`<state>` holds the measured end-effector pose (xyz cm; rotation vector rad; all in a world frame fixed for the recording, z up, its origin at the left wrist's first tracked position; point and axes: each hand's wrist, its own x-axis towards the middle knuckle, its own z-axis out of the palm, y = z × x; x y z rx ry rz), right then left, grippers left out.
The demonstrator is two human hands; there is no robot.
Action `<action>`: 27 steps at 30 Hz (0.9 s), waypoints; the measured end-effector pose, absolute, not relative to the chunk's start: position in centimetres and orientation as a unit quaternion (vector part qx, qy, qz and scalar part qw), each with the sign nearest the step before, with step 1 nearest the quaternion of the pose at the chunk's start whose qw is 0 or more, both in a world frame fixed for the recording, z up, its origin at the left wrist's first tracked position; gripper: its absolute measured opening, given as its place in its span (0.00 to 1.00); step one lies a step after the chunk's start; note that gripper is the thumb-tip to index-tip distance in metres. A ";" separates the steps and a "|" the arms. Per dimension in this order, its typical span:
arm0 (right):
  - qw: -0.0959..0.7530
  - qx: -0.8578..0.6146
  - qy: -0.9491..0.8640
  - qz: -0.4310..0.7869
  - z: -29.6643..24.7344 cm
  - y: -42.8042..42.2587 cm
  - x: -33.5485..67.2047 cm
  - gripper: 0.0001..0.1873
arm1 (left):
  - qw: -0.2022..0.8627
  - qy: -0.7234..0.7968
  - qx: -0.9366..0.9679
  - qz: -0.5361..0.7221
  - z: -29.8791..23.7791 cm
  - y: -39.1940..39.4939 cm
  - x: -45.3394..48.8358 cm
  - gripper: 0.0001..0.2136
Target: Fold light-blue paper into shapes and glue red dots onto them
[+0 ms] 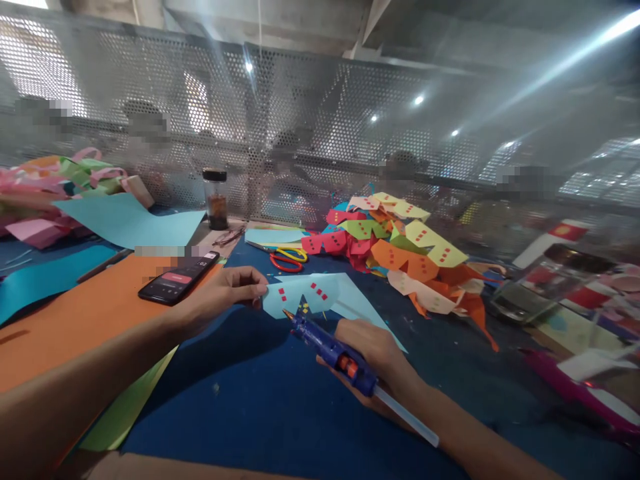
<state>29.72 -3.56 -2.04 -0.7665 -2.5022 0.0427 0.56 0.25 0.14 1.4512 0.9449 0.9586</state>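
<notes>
A light blue paper cutout (295, 288), marked with small red squares, is held just above a dark blue tabletop (225, 400) by a worker's left hand (241, 284), thumb and fingertips pinched together on its left end. The right hand (373, 347) is curled around a blue glue gun (325, 342), its nozzle at the cutout's lower edge (whether the tip touches the paper cannot be told) and a translucent glue stick (407, 417) jutting from the rear. More light blue paper (367, 310) spreads to the cutout's right. Just beyond lie scissors (287, 268) with red and yellow handles, near a heap of paper shapes (407, 260) in orange, yellow, green, pink and red, many dotted with small squares. Near the left wrist, a phone (175, 280) with a lit screen rests on an orange sheet (100, 327). Farther back stands a dark-lidded jar (217, 203); at far left are piled pink and green paper strips (37, 197). A perforated metal panel (310, 87) rises behind the table.
</notes>
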 end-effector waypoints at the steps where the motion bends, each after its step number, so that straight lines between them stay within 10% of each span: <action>1: 0.260 -0.280 -0.924 0.016 -2.1 -3.5 29.7 0.08 | 0.548 0.398 0.614 0.405 0.2 0.3 0.6 0.08; 27: 0.273 -0.264 -0.925 0.029 -4.2 -1.8 31.0 0.11 | 0.582 0.415 0.568 0.408 -0.8 1.0 0.6 0.10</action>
